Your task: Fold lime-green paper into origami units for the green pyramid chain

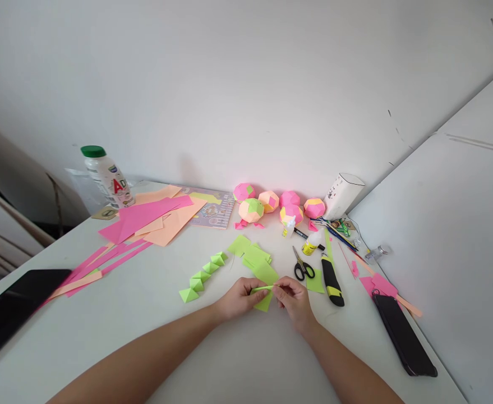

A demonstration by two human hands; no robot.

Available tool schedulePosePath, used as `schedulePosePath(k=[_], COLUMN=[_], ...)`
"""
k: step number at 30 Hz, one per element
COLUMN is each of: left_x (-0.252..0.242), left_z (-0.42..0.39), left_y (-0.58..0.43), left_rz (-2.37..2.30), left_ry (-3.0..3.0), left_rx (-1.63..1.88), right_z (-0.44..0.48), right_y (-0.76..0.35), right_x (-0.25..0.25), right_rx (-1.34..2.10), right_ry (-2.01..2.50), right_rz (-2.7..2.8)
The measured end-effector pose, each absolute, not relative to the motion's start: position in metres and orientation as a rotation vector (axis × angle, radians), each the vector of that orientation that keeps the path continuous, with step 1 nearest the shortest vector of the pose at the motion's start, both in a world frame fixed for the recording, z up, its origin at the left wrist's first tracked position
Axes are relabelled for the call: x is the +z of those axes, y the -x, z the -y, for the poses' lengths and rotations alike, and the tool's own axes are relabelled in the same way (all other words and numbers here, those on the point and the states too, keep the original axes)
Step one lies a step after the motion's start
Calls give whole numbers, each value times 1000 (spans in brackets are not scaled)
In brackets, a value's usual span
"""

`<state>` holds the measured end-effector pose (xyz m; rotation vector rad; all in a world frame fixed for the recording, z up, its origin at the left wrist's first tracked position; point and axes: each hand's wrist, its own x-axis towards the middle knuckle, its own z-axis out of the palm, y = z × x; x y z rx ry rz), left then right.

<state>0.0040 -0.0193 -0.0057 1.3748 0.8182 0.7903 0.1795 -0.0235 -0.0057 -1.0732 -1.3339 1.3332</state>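
Observation:
Between my two hands a small folded green paper (267,288) is held, seen nearly edge-on. My left hand (243,297) pinches its left end, with the thumb along the near side. The fingertips of my right hand (291,298) are closed on its right end. Flat green paper squares (254,257) lie just beyond my hands, and another green piece shows below the folded one. To the left, several folded green paper pieces (201,276) stand in a slanting row. Black-handled scissors (303,268) lie beyond my right hand.
Pink and peach sheets (145,219), a bottle (108,178) and a black tablet (14,303) are at left. Paper balls (251,210) sit by the wall. Glue bottles (312,243), a cutter (332,280) and a phone (404,334) are at right.

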Motion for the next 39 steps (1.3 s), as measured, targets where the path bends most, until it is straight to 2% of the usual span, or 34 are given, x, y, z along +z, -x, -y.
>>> schedulePosePath(k=[39], left_x=[-6], left_z=[19], left_y=[-4], left_rz=[-847], left_ry=[-1292], left_rx=[781], right_z=[26], right_y=[-179], right_x=[3], right_rx=[1325], right_ry=[1079], right_rz=[1358])
